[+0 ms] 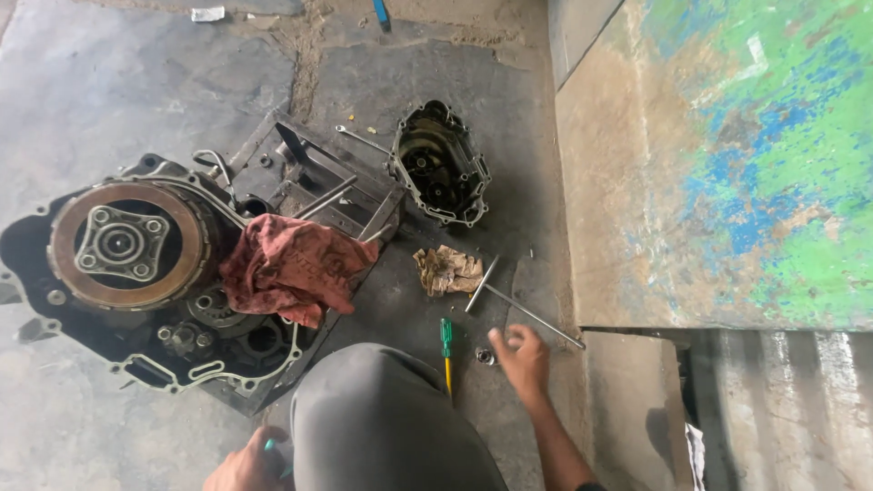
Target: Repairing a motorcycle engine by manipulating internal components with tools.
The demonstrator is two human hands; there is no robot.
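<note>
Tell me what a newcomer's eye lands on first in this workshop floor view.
First, the opened engine case at the left, its round clutch plate bare and a red rag draped beside it. Next, the detached engine cover lying open-side up at centre, against the peeling green-and-blue painted panel at right. Low down, the right hand reaches over the floor beside a green-handled screwdriver.
</note>
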